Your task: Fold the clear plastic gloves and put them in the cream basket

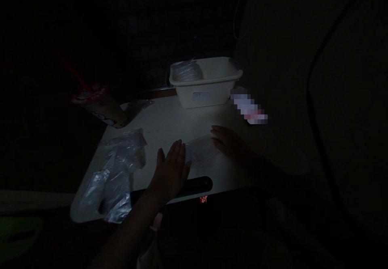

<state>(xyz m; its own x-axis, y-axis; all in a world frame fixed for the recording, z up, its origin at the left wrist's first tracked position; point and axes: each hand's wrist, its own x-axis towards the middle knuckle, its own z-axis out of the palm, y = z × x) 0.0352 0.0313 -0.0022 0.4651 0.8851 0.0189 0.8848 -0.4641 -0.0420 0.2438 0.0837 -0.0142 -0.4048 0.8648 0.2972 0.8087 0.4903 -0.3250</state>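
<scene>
A clear plastic bag [201, 153] lies flat on the white table between my two hands. My left hand [172, 166] rests at its left edge, palm down with the fingers stretched out. On the other side, my right hand [226, 141] touches the bag's right part with its fingers apart; dim light hides some of that hand. Under my left wrist runs a dark, rounded bar [197, 185] along the table's near edge. Crumpled clear plastic bags [119, 172] are heaped to the left of my left hand.
Toward the back stands a white plastic bin [206, 93] with wrapped clear plastic [187, 71] inside. A drink cup [106, 109] with a red straw is at the left. Right of the bin lies a blurred-out bright object [247, 106]. A dark cable [309, 95] hangs at the right.
</scene>
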